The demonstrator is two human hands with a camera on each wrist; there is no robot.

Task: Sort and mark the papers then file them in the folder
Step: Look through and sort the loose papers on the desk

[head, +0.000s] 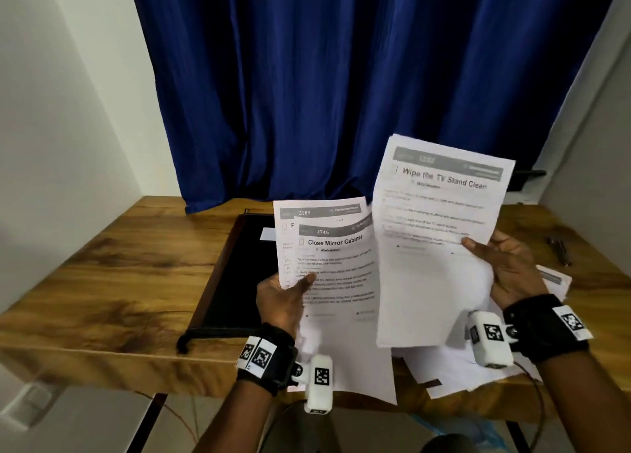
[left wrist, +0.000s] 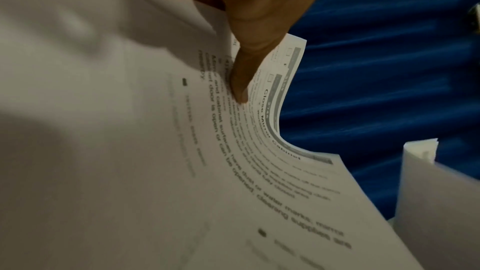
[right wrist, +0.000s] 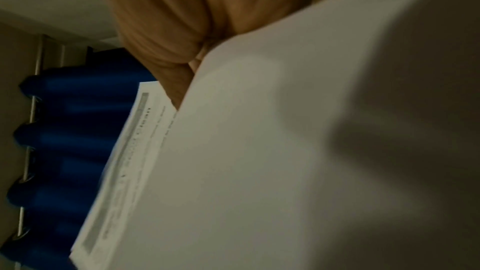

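Observation:
My left hand (head: 285, 295) holds a small fan of printed sheets above the desk. The front sheet (head: 341, 282) is headed "Close Mirror Cabinet", and another sheet (head: 319, 211) numbered 3109 shows behind it. In the left wrist view my thumb (left wrist: 249, 65) presses on the sheets (left wrist: 233, 171). My right hand (head: 505, 268) grips a sheet (head: 437, 241) headed "Wipe the TV Stand Clean" by its right edge, raised higher. The right wrist view shows that paper (right wrist: 259, 171) pinched by the fingers (right wrist: 168, 48). A black folder (head: 235, 275) lies open on the desk behind the left hand.
More white sheets (head: 454, 370) lie on the wooden desk (head: 119, 264) under my right hand, near the front edge. Small dark items (head: 558, 249), perhaps pens, lie at the desk's right. A blue curtain (head: 341, 77) hangs behind; white walls close both sides.

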